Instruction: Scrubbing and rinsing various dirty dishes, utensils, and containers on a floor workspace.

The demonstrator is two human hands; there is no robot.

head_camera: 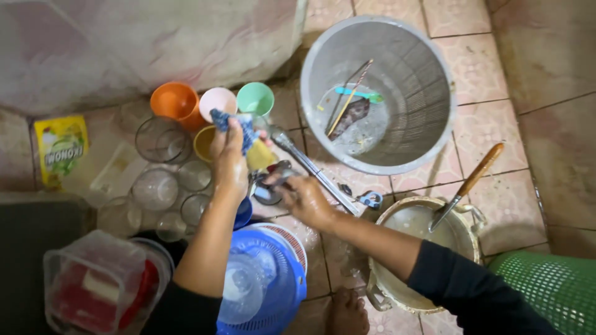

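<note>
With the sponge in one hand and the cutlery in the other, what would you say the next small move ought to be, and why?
Probably bring the sponge in the left hand down onto the cutlery gripped by the right hand. The sponge is raised just above the metal pieces, not clearly touching them, and both hands are wet over the tiled floor, so a short downward wipe seems likeliest.

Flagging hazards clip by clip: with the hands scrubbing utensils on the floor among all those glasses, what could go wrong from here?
The left hand, clutching a blue-and-yellow sponge, works right above the clear glasses; a soapy slip might knock or chip one. The right hand grips wet metal utensils that could slide out onto the tiles. A bare foot rests on the wet tiled floor, so slipping seems possible.
</note>
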